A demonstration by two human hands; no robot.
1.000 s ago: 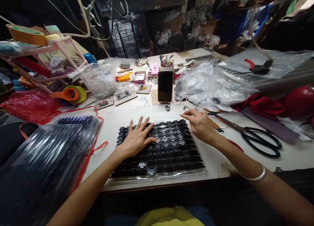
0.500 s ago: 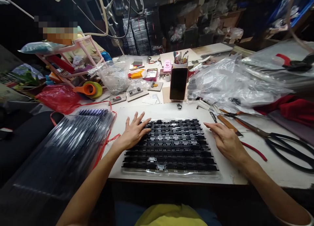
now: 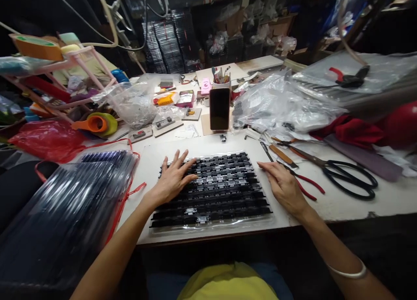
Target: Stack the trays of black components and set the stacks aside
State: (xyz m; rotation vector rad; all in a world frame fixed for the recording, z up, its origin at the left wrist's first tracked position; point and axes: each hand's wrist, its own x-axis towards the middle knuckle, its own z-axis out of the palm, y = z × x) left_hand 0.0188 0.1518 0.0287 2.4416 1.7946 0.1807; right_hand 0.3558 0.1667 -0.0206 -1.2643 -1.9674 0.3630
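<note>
A clear plastic tray (image 3: 211,224) sits on the white table (image 3: 345,204), right in front of the person, at the near edge. It is full of rows of small black parts (image 3: 224,191), w/ little silver bits on some of them.

The left hand (image 3: 172,178) lies flat on the far left part of the tray, fingers spread wide, palm down. It holds nothing, just presses on the parts. The right hand (image 3: 283,185) lies flat too, at the right edge of the tray, fingers out straight & loose. It grips nothing. Can't tell if its fingertips touch the tray rim or only the table beside it.

How far along: most rows look filled w/ black parts, so the tray seems close to full, I think. A few silver bits near the front row look out of line, so maybe some tidying is left. Hard to be sure, the parts are tiny.

To the left, near side, is a big stack of wrapped trays (image 3: 65,213) tied w/ red string. To the right, just past the right hand, are red-handled pliers (image 3: 306,182), and further right big black scissors (image 3: 352,178). Far from the tray, a phone (image 3: 219,108) stands upright. Clear plastic bags (image 3: 283,104) are heaped on the far right. An orange tape roll (image 3: 93,124) lies far left.
</note>
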